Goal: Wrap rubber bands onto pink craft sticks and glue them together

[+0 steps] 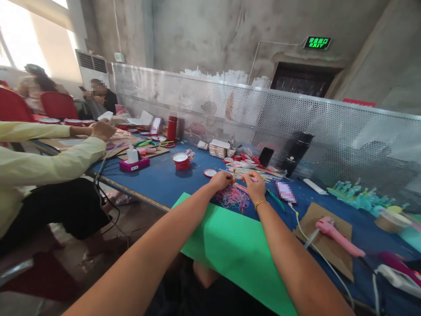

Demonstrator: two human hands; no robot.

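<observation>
My left hand [222, 181] is closed in a pinch around something small and brownish that I cannot make out. Close beside it, my right hand [255, 188] grips a slim pink pen-like stick [253, 179], whose far end points toward the left fingers. Below both hands lies a tangled pile of pink, purple and blue strings [235, 199]. A bright green sheet [226, 245] hangs over the near table edge under my forearms. Teal-handled pliers [276, 201] rest just right of my right hand. Behind the hands is a spread of pale, thin sticks [268, 174].
A pink glue gun [338, 235] lies on cardboard [347, 263] at right, its cord trailing. A lit phone [286, 192] is plugged in nearby. Red-rimmed tins [182, 162] and a purple power strip [134, 164] stand left. A co-worker in yellow sleeves [82, 153] works there.
</observation>
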